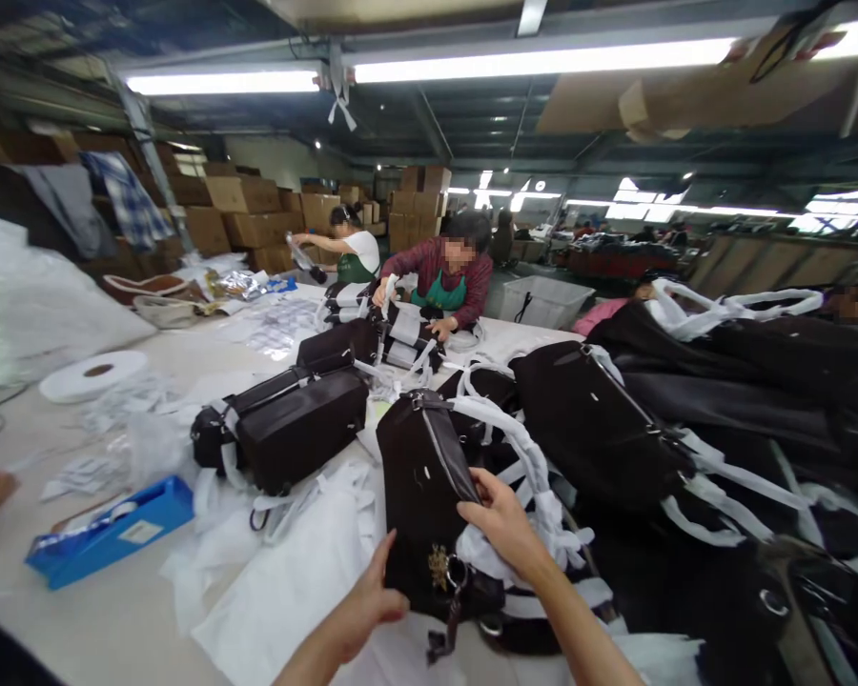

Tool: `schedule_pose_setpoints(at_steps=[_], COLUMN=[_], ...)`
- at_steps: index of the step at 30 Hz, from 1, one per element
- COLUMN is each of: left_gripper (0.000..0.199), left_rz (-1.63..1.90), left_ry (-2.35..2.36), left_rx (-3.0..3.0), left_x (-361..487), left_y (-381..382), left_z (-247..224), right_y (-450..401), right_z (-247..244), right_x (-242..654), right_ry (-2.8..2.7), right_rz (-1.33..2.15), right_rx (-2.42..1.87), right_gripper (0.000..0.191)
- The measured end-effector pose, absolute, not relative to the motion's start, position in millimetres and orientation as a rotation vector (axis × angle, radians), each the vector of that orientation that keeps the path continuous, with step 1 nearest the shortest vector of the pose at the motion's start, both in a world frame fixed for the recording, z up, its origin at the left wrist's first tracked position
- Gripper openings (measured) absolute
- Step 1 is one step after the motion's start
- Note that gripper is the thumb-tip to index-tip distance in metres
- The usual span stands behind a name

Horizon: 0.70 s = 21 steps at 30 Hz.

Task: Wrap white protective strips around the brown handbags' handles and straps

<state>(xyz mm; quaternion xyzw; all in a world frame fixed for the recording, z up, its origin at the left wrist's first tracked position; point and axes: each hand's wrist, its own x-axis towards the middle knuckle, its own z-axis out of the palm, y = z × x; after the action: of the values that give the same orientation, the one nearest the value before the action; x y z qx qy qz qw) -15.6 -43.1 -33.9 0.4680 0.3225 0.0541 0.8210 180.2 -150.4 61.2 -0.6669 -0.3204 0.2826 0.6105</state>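
Left grip [372,602] loosely spread against dark bag [416,495], right grip [501,519] pinching its zipped side

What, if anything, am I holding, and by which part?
Your right hand appears to hold a dark bag by its zipped edge; the left hand is at its lower side, grip unclear.

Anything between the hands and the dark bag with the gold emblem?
Nothing visible: the right hand touches the dark bag near its zipper; the left hand is at its left edge. The white-wrapped handle curves beside the right hand.
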Motion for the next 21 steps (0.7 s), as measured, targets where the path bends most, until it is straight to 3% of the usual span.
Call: schedule_pose_setpoints(at_steps=[9, 15, 21], left_gripper=[0.079, 0.056, 0.046], left_rz=[0.058, 0.247, 0.281], left_ry=[0.563, 0.606, 0.743], left_rx=[0.315, 0.353, 0.408], left_x=[-8.0, -8.1, -0.7], left_y=[-53.7, -60.6, -62.6], left_z=[-52.2, -66.8, -82.5], right_y=[-162.6, -169.3, -177.1], right_z=[98.2, 117.5, 123.7], right_x=[180.4, 161.2, 136.9], right_ry=[-0.841, -0.94, -1.227], right_rz=[0.821, 0.93, 0.713], right_rx=[-1.492, -1.493, -1.753], right_gripper=[0.038, 0.046, 0.048])
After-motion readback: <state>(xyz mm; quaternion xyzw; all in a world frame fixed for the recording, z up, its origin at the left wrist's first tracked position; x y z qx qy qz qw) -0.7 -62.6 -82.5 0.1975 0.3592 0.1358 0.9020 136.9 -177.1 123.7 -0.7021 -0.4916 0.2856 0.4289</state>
